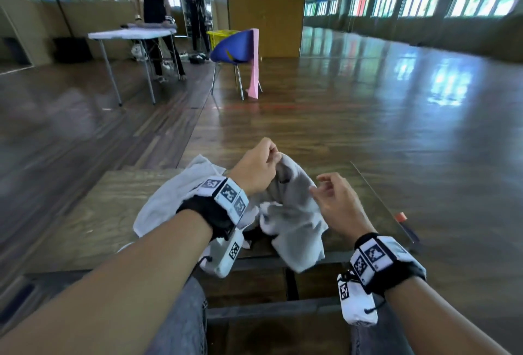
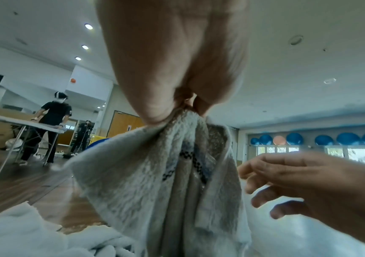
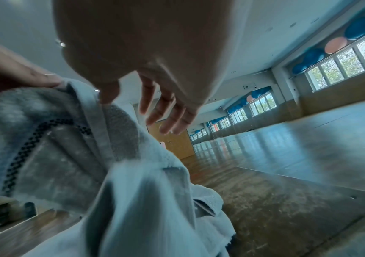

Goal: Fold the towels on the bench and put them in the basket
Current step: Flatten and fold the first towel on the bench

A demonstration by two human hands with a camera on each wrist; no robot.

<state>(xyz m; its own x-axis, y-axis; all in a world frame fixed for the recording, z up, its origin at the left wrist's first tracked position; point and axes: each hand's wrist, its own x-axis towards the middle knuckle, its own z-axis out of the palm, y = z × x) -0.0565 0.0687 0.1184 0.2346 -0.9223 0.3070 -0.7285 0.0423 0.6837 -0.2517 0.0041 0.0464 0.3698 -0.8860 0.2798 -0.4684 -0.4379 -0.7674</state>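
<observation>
A grey-white towel (image 1: 294, 213) with a dark checked stripe hangs bunched above the wooden bench (image 1: 93, 213). My left hand (image 1: 257, 168) pinches its top edge and lifts it; the left wrist view shows thumb and fingers clamped on the towel (image 2: 155, 173). My right hand (image 1: 331, 193) hovers just right of the cloth with fingers loosely spread and holds nothing; in the right wrist view its fingers (image 3: 166, 111) hang beside the towel (image 3: 67, 139). Another pale towel (image 1: 169, 193) lies crumpled on the bench under my left wrist. No basket is clearly in view near me.
An orange-capped object (image 1: 404, 221) lies at the bench's right edge. A blue chair (image 1: 235, 46) with a pink cloth stands on the wooden floor ahead. A person stands at a folding table (image 1: 130, 35) far left. A yellow crate (image 1: 220, 35) sits behind the chair.
</observation>
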